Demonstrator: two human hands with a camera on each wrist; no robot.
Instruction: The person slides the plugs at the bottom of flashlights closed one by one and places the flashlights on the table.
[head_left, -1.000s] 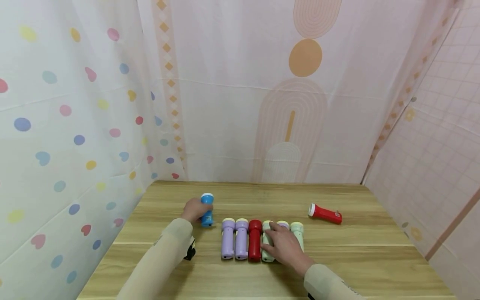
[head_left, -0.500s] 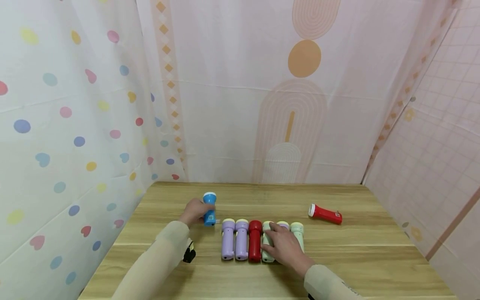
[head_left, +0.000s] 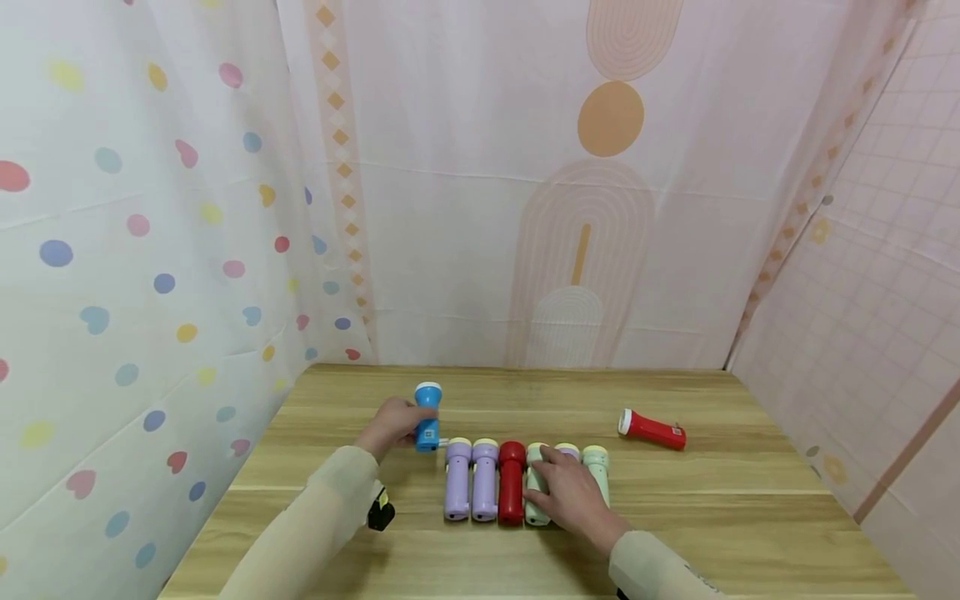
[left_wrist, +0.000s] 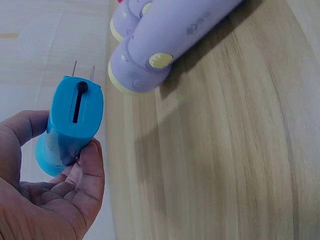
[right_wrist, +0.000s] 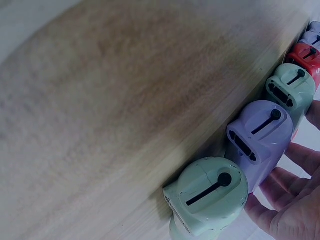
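Note:
My left hand [head_left: 396, 423] grips a blue flashlight [head_left: 427, 425] around its body, white lens end pointing away from me. Two metal plug prongs [left_wrist: 84, 71] stick out from the flashlight's side, close to the head of the leftmost purple flashlight [head_left: 457, 487]. To its right the row continues with another purple flashlight [head_left: 484, 487], a red flashlight [head_left: 512, 483], a green flashlight [right_wrist: 292, 90], a third purple flashlight [right_wrist: 260, 140] and a green flashlight [right_wrist: 210, 197] at the end. My right hand [head_left: 572, 490] rests with relaxed fingers over the row's right part, partly hiding these last three.
A red flashlight with a white lens rim [head_left: 654, 429] lies apart at the right, turned sideways. The wooden table [head_left: 712, 517] is bordered by a patterned curtain [head_left: 450, 250] at the back and sides. A black strap end [head_left: 381, 510] hangs below the left sleeve.
The left hand has moved slightly right with the blue flashlight, bringing it nearer the row. The flashlight has turned, so its prongs and label now show. The right hand has stayed in place.

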